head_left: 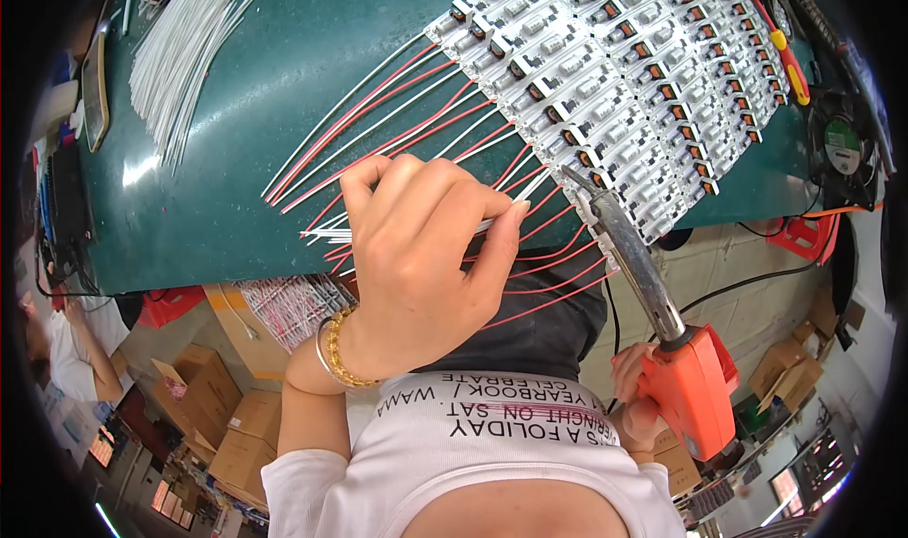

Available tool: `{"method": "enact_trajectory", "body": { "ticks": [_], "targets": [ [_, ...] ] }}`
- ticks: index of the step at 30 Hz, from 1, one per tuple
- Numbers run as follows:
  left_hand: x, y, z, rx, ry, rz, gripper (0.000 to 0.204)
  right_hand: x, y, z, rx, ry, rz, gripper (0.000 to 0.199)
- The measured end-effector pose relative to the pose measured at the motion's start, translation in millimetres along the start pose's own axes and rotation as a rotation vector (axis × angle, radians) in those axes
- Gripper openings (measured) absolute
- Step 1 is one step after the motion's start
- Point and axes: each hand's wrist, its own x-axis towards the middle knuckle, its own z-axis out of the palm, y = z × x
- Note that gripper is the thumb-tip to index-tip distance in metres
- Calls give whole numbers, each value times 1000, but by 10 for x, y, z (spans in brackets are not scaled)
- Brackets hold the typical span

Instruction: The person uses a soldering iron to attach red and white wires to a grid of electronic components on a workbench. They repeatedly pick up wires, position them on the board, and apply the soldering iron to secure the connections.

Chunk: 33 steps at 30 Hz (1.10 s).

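My left hand [421,245] is closed over a thin bunch of white wires [326,236], its thumb and forefinger pinching their ends beside the edge of a circuit board panel [605,84]. My right hand [634,387] is wrapped around the handle of an orange soldering gun [695,396]. The gun's metal barrel slants up and left. Its tip lies over the panel's near edge; whether it touches cannot be made out. White panel sections carry rows of small black and orange parts. Red wires [558,286] and white ones run from the panel's left edge, some passing beneath my left hand.
A fanned bundle of white wires [180,65] lies on the green table [236,226] at far left. On the right are a red-and-yellow screwdriver [790,65] and a black fan [842,150]. Cardboard boxes [203,391] stand below. Another person [90,349] is at the left.
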Motion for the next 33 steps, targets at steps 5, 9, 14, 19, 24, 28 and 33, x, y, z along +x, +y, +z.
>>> {"method": "enact_trajectory", "body": {
  "ticks": [5, 9, 14, 19, 24, 28, 33],
  "targets": [
    [0, 4, 5, 3, -12, 6, 12, 337, -379, 185, -245, -136, 157, 54],
    [-4, 8, 4, 6, -2, 17, 12, 384, -428, 158, -298, -181, 207, 52],
    [-74, -35, -4, -65, 137, 88, 15, 43, -306, -70, -463, -139, 256, 73],
    [-71, 68, 119, -57, 42, 74, 15, 178, -412, -22, -530, -220, 291, 24],
    [-36, 91, 68, -18, -8, 51, 14, 13, -152, -150, -31, -178, 207, 39],
    [7, 138, 47, 2, -45, 29, 14, 59, -194, -25, -74, -136, 189, 62],
    [57, 152, 22, 9, -75, 30, 13, -26, 66, 112, 172, 109, -246, 31]
  ]
}}
